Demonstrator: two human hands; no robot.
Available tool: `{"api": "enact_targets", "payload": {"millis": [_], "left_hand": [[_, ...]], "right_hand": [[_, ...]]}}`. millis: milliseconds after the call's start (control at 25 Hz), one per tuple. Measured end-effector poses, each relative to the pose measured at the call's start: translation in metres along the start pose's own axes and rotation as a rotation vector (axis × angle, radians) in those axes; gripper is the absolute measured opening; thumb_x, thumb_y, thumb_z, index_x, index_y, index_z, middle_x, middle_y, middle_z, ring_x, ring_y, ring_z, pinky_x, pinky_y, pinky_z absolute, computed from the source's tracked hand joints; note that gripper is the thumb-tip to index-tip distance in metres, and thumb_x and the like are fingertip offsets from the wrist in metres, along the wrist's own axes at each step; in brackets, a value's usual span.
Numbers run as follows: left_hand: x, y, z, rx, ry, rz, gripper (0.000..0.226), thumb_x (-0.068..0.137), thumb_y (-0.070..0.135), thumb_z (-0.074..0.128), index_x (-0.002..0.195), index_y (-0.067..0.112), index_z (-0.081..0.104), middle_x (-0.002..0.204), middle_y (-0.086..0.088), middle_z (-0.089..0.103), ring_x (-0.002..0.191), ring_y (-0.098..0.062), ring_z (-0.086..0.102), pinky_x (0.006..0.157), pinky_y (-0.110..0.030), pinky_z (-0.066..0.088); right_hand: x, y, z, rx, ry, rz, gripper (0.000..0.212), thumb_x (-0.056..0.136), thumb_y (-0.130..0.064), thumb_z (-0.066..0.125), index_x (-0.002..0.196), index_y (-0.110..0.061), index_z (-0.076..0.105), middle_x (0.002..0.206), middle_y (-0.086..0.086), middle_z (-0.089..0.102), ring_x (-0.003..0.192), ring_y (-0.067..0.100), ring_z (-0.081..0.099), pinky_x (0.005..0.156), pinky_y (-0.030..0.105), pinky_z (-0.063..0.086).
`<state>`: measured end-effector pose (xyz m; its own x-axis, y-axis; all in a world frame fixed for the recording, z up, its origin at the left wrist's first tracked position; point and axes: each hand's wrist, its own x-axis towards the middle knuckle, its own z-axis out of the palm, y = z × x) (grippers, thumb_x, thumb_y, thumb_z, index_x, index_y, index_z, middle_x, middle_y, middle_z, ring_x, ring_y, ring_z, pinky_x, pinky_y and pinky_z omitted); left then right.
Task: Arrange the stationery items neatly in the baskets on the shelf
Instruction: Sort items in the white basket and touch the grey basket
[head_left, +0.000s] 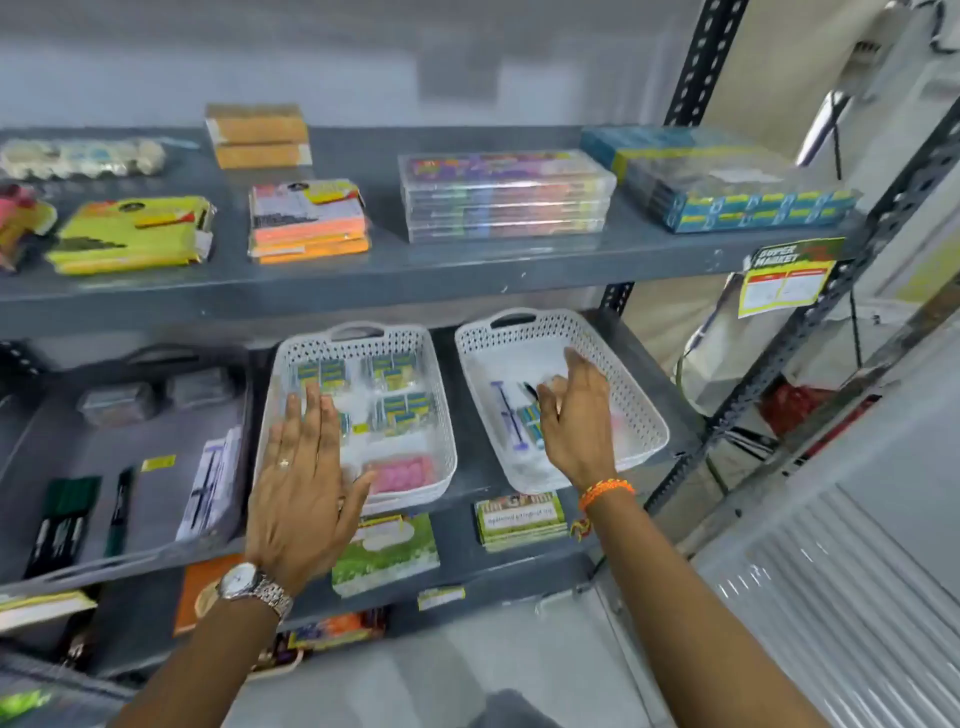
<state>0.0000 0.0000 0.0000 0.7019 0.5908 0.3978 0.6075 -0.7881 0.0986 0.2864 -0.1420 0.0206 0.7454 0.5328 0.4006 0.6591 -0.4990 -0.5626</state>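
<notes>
The right hand (574, 421) reaches into the right white perforated plastic basket (639, 405), its grip pinching a small blue-green packet (531, 420). The left hand (298, 478), fingers flat and together, hovers over the left white perforated basket (441, 415) of similar packets on the grey metal shelf (467, 483).

You can read "SUPER MARKET" on the dark header of the yellow-and-red paper price tag (788, 277) hanging from the right front edge of the upper grey metal shelf (363, 283). Every other label and package print is too blurred for you to read.
</notes>
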Motion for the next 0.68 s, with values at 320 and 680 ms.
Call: {"api": "enact_targets", "payload": {"millis": [320, 680], "left_hand": [[-0.038, -0.034, 0.058, 0.029, -0.161, -0.145, 0.08, 0.099, 0.054, 0.024, 0.159, 0.001, 0.013, 0.168, -0.015, 0.01, 0.157, -0.028, 0.005, 0.127, -0.037, 0.004], [-0.044, -0.034, 0.069, -0.027, -0.173, -0.23, 0.074, 0.1, 0.052, 0.022, 0.156, 0.004, 0.028, 0.164, -0.014, 0.027, 0.15, -0.032, 0.031, 0.124, -0.039, 0.015]], "right_hand": [[0.052, 0.041, 0.054, -0.292, -0.386, 0.126, 0.02, 0.088, 0.0, 0.053, 0.104, 0.001, 0.065, 0.105, 0.021, 0.071, 0.1, 0.035, 0.068, 0.086, 0.036, 0.052], [0.061, 0.059, 0.069, -0.215, -0.38, 0.318, 0.011, 0.09, -0.012, 0.062, 0.097, -0.006, 0.068, 0.091, 0.015, 0.071, 0.084, 0.034, 0.068, 0.07, 0.034, 0.051]]}}
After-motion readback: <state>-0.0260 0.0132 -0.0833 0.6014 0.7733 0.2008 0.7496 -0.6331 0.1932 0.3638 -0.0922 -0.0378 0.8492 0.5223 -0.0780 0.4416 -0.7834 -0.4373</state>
